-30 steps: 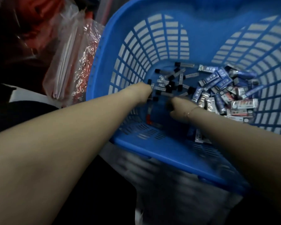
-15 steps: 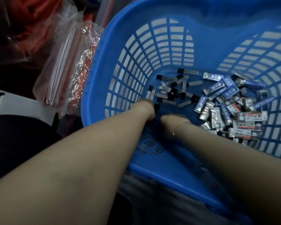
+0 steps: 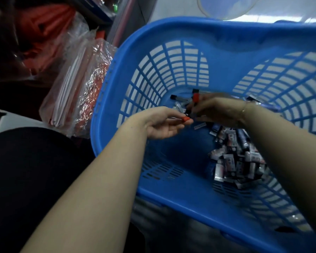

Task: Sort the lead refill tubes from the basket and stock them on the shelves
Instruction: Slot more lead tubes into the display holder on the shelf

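Head view: both hands reach into the blue basket [image 3: 232, 42]. The left hand [image 3: 164, 125] lies palm up, fingers loosely curled, with a red-capped tube [image 3: 179, 119] held at its fingertips. The right hand [image 3: 221, 110] pinches another red-capped tube [image 3: 196, 99] upright, fingers curled round it (a thin bracelet [image 3: 243, 108] sits on that wrist). More tubes [image 3: 177, 98] with black caps lie on the basket floor beyond the hands; packets [image 3: 233, 161] heap at its right. Clear bags [image 3: 77, 84] lean outside, left of the basket.
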`<state>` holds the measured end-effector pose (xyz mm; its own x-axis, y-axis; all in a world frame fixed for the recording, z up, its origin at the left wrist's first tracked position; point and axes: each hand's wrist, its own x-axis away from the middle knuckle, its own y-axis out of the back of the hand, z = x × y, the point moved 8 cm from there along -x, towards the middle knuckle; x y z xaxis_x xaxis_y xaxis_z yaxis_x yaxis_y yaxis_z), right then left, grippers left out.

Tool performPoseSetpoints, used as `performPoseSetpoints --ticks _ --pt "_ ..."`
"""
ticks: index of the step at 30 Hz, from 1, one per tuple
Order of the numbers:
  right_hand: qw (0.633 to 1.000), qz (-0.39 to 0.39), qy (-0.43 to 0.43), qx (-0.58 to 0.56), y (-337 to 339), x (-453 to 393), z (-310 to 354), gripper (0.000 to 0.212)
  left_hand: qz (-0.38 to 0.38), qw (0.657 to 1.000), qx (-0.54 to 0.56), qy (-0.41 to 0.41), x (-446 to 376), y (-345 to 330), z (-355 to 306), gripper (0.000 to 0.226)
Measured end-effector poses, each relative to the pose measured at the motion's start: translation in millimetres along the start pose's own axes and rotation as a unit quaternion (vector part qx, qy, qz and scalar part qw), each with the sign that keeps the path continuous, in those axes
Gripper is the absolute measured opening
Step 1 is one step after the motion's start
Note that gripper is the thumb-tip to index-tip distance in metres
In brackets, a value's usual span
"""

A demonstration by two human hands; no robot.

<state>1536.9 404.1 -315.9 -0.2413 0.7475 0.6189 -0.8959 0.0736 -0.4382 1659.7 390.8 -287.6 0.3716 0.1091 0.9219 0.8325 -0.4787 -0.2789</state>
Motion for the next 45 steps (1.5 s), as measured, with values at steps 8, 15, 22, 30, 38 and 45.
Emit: performPoseSetpoints --ticks 8,15,22,30,38,45 --pt "0.994 -0.017 0.029 0.106 -21.2 -5.8 12.9 0.02 0.006 0.993 0.119 -0.026 18.5 -0.8 -14.3 0.013" --pt "0.986 -0.032 0.014 0.161 -44.7 -5.5 18.9 0.013 -0.034 0.985 0.167 -0.026 17.2 2.0 -17.3 0.023" --pt "0.976 -0.214 -0.043 0.014 12.6 3.0 4.5 0.039 -0.264 0.776 -0.56 -0.121 0.4 17.2 -41.3 0.025" --pt "0.941 -0.33 -0.02 0.078 38.7 6.3 -14.7 0.027 -0.289 0.525 -0.797 -0.078 -31.8 32.1 -23.5 0.078" --pt "0.829 -0.305 0.009 0.468 8.7 -12.7 -17.8 0.041 -0.302 0.598 -0.74 -0.056 -48.4 41.6 -19.2 0.081" --pt "0.677 -0.215 -0.041 0.702 -14.7 -39.5 -10.7 0.073 -0.308 0.605 -0.733 -0.045 -61.6 47.0 -14.7 0.066"
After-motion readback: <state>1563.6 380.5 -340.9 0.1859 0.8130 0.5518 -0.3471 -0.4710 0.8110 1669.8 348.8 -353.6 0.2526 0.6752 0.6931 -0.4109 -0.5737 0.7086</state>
